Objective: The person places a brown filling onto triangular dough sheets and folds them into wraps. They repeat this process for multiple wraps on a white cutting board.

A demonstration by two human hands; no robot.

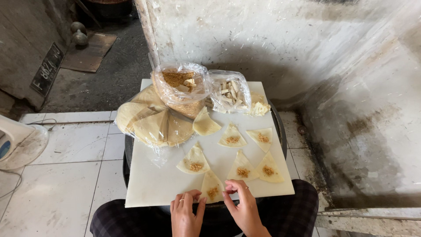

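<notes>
A white cutting board [158, 180] rests on my lap over a dark round tray. Several pale triangular wrappers lie on it, each with a small heap of brown filling. My left hand [186, 213] and my right hand [241, 206] are at the near edge, fingertips touching the nearest filled wrapper [212, 188] on either side. A bare folded wrapper [204, 124] lies further back with no filling.
A clear bag of stacked round wrappers [151, 120] lies at the board's far left. An open bag of brown crumbly filling [182, 87] and a bag of pale strips [230, 92] stand at the back. A white fan base [17, 145] sits on the tiled floor at left. Stained wall behind.
</notes>
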